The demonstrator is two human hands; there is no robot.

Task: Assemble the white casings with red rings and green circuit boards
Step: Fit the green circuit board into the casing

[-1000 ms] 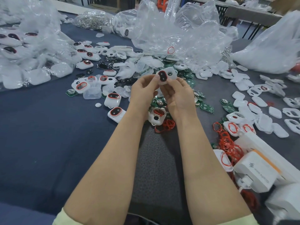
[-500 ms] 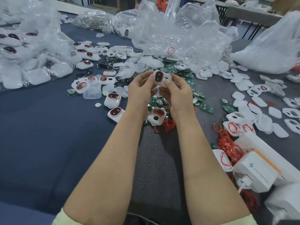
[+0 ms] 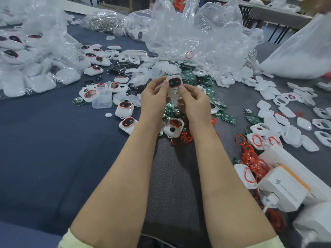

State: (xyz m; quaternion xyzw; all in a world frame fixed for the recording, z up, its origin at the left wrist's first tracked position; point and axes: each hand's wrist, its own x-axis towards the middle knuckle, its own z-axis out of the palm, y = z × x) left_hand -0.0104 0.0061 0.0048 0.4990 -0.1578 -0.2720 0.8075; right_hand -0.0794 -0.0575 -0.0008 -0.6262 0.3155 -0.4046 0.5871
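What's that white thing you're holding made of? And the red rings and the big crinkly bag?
White casing: looks like hard plastic, smooth with a soft shine and crisp moulded edges.
Red rings: probably rubber or silicone; thin, matte, lying bent and tangled in a heap.
Clear bag: thin plastic film, see-through, glossy, full of creases.

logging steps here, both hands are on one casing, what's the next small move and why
Probably press the casing shut between the left hand and right hand: its red ring is already seated, and both hands pinch its edges.
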